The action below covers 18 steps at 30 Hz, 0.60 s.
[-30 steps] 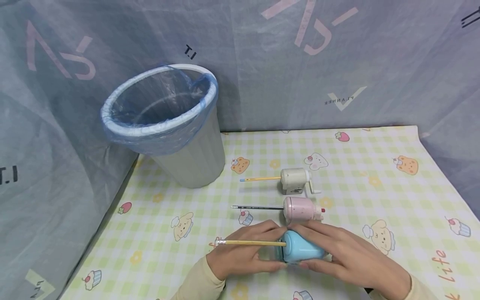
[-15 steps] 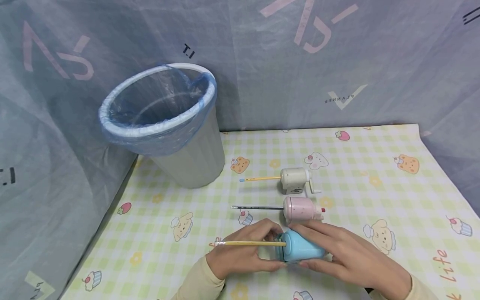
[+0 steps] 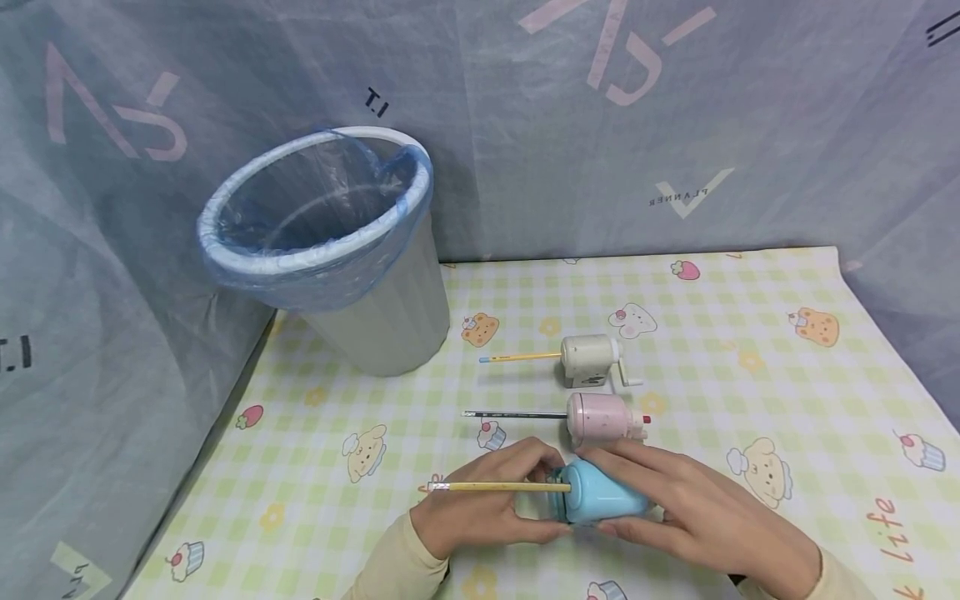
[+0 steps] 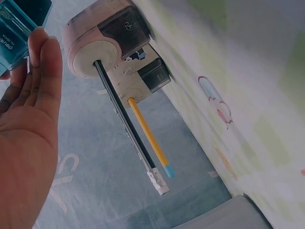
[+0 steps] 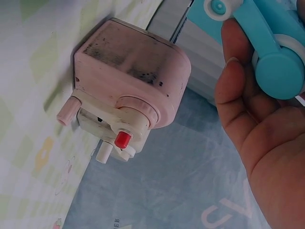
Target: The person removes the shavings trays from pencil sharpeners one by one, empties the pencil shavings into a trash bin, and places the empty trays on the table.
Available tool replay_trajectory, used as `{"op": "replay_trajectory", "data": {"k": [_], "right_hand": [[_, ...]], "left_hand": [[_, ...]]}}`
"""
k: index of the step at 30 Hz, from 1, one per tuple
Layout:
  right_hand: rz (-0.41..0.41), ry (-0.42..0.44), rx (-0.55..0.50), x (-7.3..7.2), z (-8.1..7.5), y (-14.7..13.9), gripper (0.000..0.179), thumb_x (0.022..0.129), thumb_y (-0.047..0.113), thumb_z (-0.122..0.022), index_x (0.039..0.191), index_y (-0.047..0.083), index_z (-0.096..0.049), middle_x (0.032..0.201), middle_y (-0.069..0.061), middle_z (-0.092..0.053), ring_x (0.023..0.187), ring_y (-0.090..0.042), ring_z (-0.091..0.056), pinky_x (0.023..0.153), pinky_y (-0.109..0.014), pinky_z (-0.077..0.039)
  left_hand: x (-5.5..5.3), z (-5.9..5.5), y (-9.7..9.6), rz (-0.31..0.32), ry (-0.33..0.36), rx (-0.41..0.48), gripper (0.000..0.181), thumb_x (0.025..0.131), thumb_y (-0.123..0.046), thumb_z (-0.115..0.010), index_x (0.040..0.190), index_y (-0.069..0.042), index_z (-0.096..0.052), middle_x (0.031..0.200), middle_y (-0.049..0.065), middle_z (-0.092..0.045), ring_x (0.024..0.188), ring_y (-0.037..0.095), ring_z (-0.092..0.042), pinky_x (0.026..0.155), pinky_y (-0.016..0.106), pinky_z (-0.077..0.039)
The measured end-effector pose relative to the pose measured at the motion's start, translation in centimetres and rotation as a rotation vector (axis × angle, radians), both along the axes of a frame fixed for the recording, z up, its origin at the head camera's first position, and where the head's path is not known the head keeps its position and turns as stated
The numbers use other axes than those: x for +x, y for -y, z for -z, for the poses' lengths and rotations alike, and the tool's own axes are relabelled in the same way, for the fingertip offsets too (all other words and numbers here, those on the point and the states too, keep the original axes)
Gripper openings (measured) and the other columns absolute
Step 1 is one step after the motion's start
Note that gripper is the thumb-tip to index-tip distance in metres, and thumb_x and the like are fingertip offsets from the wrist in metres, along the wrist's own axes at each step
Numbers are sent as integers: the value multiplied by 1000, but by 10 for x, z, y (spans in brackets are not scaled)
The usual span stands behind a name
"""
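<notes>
A light blue crank pencil sharpener lies near the front of the table, with a tan pencil sticking out of it to the left. My right hand grips its body, fingers over the far side and thumb on the near side. At its left end, the fingers and thumb of my left hand hold the dark teal see-through shavings box. The left wrist view shows the fingertips against that box. In the right wrist view, the blue crank shows beside my right fingers.
Just beyond stands a pink sharpener with a black pencil in it. Farther back is a cream sharpener with a yellow pencil. A grey bin with a blue liner stands at the back left.
My left fingers have shifted slightly at the sharpener's left end, so more of the teal box shows. My right hand stays where it was.
</notes>
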State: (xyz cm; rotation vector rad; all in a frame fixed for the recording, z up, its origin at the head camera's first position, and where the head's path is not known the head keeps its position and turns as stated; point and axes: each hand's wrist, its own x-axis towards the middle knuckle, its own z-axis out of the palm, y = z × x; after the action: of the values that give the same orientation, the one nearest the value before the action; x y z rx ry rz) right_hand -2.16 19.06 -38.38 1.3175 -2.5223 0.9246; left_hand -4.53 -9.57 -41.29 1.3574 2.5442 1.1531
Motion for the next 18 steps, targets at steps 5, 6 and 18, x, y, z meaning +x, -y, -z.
{"op": "replay_trajectory", "data": {"k": [5, 6, 18], "right_hand": [[2, 4, -2, 0, 0, 0, 69, 95, 31, -84, 155, 18, -55, 144, -3, -64, 108, -4, -64, 88, -16, -52], [3, 2, -1, 0, -1, 0, 68, 95, 31, -84, 155, 18, -55, 144, -3, -64, 109, -5, -64, 89, -16, -52], [6, -3, 2, 0, -1, 0, 68, 95, 32, -84, 155, 16, -56, 145, -3, -63, 111, -5, -64, 92, -14, -50]], "left_hand": [[0, 0, 1, 1, -11, 3, 54, 85, -29, -94, 123, -14, -59, 100, -6, -64, 88, -5, -56, 83, 7, -47], [0, 0, 1, 1, -14, 4, 54, 85, -29, -94, 123, -14, -59, 100, -6, -64, 88, -5, -57, 83, 7, -47], [1, 0, 1, -8, 9, 1, 53, 85, -30, -94, 123, -15, -59, 100, -7, -64, 86, 0, -61, 82, 7, -47]]}}
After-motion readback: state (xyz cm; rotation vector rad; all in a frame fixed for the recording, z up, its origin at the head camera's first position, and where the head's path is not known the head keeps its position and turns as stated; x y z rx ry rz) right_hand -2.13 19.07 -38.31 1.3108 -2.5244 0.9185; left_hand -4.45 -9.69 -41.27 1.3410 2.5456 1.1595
